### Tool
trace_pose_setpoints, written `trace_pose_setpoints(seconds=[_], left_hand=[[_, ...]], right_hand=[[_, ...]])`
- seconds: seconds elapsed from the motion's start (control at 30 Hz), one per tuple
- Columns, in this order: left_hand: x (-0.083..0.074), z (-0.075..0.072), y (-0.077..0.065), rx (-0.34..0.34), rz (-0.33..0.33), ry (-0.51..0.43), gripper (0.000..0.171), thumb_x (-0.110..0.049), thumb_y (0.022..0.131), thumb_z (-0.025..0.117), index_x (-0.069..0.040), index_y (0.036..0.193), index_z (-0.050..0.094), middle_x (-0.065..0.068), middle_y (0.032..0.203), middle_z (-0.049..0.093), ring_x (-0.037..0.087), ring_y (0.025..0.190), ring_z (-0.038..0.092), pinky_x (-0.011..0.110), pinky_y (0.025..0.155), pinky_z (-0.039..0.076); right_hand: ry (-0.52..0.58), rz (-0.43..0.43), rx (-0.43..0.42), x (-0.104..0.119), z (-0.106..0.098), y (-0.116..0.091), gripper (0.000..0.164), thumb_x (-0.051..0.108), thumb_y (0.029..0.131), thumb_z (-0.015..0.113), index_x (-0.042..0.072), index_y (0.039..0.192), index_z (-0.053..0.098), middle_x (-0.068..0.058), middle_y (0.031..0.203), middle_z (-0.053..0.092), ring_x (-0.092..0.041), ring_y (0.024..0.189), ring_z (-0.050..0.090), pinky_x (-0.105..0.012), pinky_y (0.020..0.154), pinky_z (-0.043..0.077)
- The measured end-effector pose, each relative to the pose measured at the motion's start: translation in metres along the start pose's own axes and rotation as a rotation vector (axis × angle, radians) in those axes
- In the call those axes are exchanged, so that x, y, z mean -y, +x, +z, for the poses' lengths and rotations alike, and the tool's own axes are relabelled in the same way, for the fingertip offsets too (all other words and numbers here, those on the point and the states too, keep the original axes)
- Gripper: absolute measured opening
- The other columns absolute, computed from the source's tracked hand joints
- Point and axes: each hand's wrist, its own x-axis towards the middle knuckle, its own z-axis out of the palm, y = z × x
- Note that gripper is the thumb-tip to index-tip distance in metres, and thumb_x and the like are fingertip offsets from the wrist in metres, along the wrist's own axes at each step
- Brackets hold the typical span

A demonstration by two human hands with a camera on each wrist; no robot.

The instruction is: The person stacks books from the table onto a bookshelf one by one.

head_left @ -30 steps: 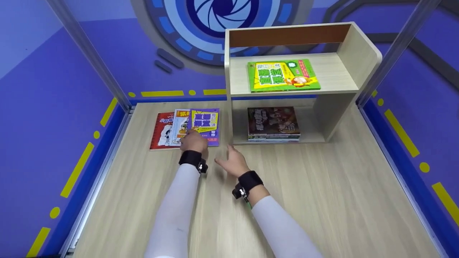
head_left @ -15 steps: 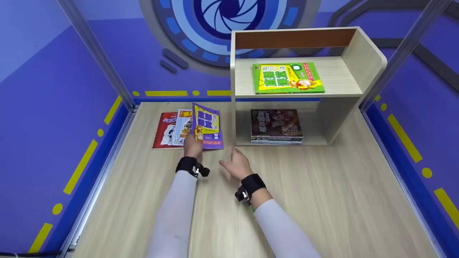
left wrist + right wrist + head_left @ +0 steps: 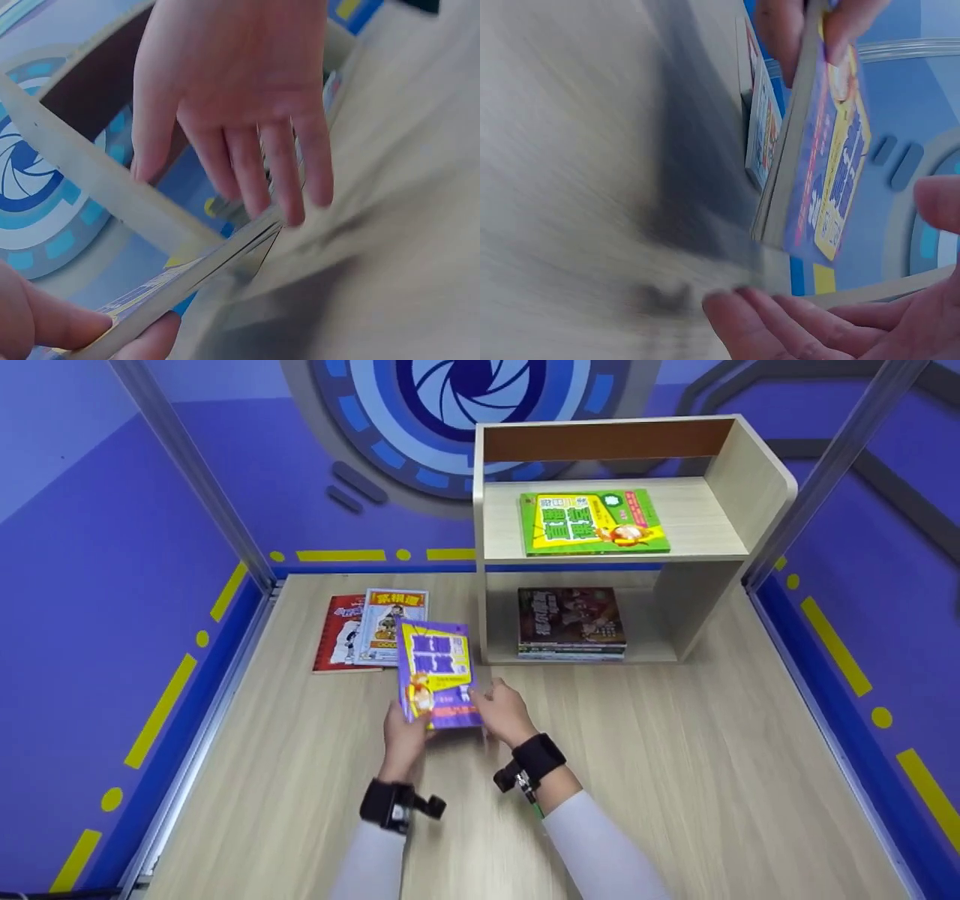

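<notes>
Holding the purple book (image 3: 439,671) up off the table (image 3: 615,810), near the centre of the head view, with the left hand (image 3: 405,739) pinching the lower left corner between thumb and fingers. Runs nearly up and down the frame on its long axis, leaning slightly left at the top, with a pink strip at the end toward the bottom of the frame. Shows a smooth purple-and-yellow printed cover and, in the right wrist view, a flat block of pale page edges (image 3: 780,195) turned toward the left of the frame. Spreading the right hand (image 3: 508,711) just beside the lower right edge of the book, with fingers lightly parted; hard to be sure about contact at the thumb, given the overlap in the head view.

Left of centre, lying on the pale wood-grained table: a light blue book (image 3: 381,634) partly over a red book (image 3: 337,637), with glossy illustrated covers on both.

To the upper right of the frame: a two-tier bookshelf (image 3: 754,487) of pale wood-grained board, with straight edges, rounded front corners and a brown strip along the back. On its upper tier, a flat green book (image 3: 592,523); on its lower tier, a neat stack of books (image 3: 574,619) with a dark cover uppermost.
</notes>
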Motion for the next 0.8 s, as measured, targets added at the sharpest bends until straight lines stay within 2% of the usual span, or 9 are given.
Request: trace_pose_setpoints(seconds=[0.07,0.17,0.23,0.3,0.37,0.47,0.6,0.7,0.8], left_hand=[[0.008,0.004,-0.017,0.024,-0.023,-0.079,0.043,0.008,0.102,0.055,0.007,0.143,0.044,0.026,0.13,0.063,0.021,0.097,0.07,0.04,0.083,0.065],[0.017,0.011,-0.036,0.051,-0.029,-0.14,0.048,0.008,0.103,0.053,0.005,0.149,0.04,0.027,0.136,0.061,0.023,0.103,0.071,0.041,0.087,0.065],[0.022,0.015,-0.048,0.061,-0.037,-0.169,0.05,0.006,0.104,0.052,0.003,0.152,0.038,0.027,0.14,0.059,0.023,0.108,0.071,0.04,0.089,0.064],[0.026,0.018,-0.059,0.058,-0.042,-0.184,0.051,0.005,0.105,0.052,0.001,0.153,0.037,0.026,0.142,0.059,0.024,0.11,0.071,0.039,0.091,0.064],[0.031,0.02,-0.071,0.061,-0.041,-0.195,0.05,0.005,0.105,0.052,0.0,0.152,0.038,0.025,0.143,0.058,0.025,0.113,0.07,0.039,0.092,0.063],[0.038,0.025,-0.084,0.062,0.005,-0.169,0.047,0.006,0.103,0.054,0.002,0.149,0.041,0.027,0.14,0.061,0.027,0.112,0.071,0.038,0.091,0.064],[0.043,0.038,-0.093,0.086,0.067,-0.093,0.045,0.005,0.101,0.059,0.006,0.144,0.044,0.029,0.132,0.064,0.028,0.103,0.075,0.038,0.084,0.066],[0.044,0.047,-0.093,0.119,0.053,-0.062,0.044,0.002,0.101,0.062,0.006,0.141,0.046,0.027,0.126,0.065,0.026,0.093,0.076,0.039,0.076,0.067],[0.041,0.051,-0.086,0.123,0.045,0.026,0.043,-0.005,0.1,0.065,0.006,0.138,0.05,0.023,0.122,0.068,0.022,0.094,0.074,0.036,0.076,0.066]], right_hand=[[-0.006,0.039,-0.008,-0.004,0.0,-0.005,0.074,0.041,0.106,0.059,-0.009,0.158,0.04,-0.027,0.147,0.062,-0.04,0.13,0.064,-0.052,0.109,0.054],[0.01,0.076,-0.037,-0.014,0.0,-0.013,0.065,0.037,0.107,0.057,-0.008,0.152,0.048,-0.026,0.144,0.063,-0.038,0.126,0.066,-0.048,0.093,0.062],[0.024,0.085,-0.06,-0.021,0.0,-0.016,0.056,0.036,0.108,0.055,-0.007,0.145,0.056,-0.024,0.134,0.068,-0.034,0.113,0.069,-0.042,0.077,0.063],[0.021,0.071,-0.081,-0.028,0.001,-0.019,0.047,0.034,0.109,0.054,-0.005,0.133,0.063,-0.021,0.119,0.072,-0.03,0.099,0.069,-0.036,0.068,0.059],[0.006,0.042,-0.094,-0.035,0.005,-0.022,0.04,0.033,0.109,0.053,-0.003,0.119,0.067,-0.016,0.104,0.072,-0.025,0.089,0.066,-0.032,0.069,0.053],[-0.01,0.004,-0.11,-0.045,0.009,-0.026,0.033,0.031,0.109,0.053,0.0,0.108,0.063,-0.01,0.087,0.065,-0.022,0.082,0.059,-0.033,0.071,0.048],[-0.003,-0.025,-0.135,-0.058,0.006,-0.029,0.03,0.03,0.11,0.053,0.001,0.11,0.06,-0.006,0.081,0.057,-0.021,0.077,0.055,-0.034,0.069,0.046],[0.007,-0.039,-0.143,-0.066,-0.006,-0.029,0.028,0.029,0.111,0.054,0.001,0.111,0.059,-0.006,0.081,0.055,-0.021,0.076,0.054,-0.033,0.068,0.045],[0.008,-0.052,-0.131,-0.073,-0.022,-0.032,0.027,0.028,0.111,0.055,0.001,0.111,0.059,-0.006,0.082,0.056,-0.021,0.076,0.054,-0.033,0.068,0.046]])
